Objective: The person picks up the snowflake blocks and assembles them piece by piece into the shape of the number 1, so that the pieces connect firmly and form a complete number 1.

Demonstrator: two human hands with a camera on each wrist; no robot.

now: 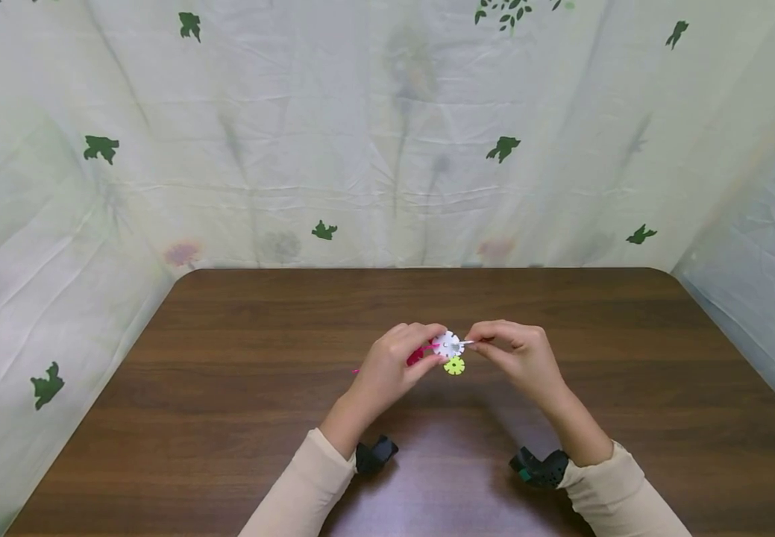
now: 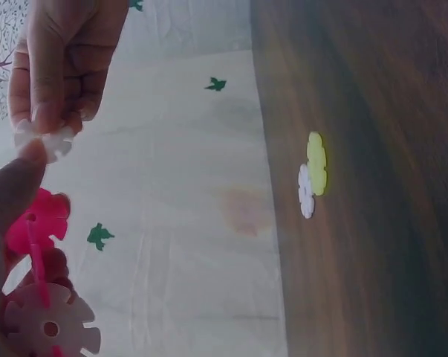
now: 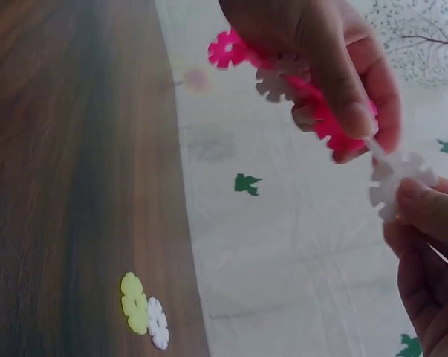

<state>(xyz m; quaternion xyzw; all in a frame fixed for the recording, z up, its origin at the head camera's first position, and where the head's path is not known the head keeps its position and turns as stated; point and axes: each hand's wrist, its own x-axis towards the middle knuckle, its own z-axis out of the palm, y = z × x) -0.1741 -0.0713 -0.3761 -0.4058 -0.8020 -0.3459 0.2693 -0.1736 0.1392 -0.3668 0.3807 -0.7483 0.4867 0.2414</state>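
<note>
My left hand (image 1: 397,358) grips a chain of notched plastic discs, pink and white, slotted into one another. A pink disc (image 2: 39,221) shows beside its fingers, and a white disc (image 2: 53,327) hangs farther along the chain in the left wrist view. From the right, my right hand (image 1: 524,354) pinches a white notched disc (image 3: 398,182) between thumb and fingers. That disc meets a white edge at the left fingertips; whether it is slotted in I cannot tell. Below the hands, a yellow-green disc (image 1: 454,365) lies on the table.
A white disc (image 3: 157,323) lies against the yellow-green one on the brown wooden table (image 1: 259,418). Light cloth (image 1: 360,149) with green bird shapes hangs behind the table and at both sides. Dark wrist cameras (image 1: 540,468) sit at the sleeve cuffs.
</note>
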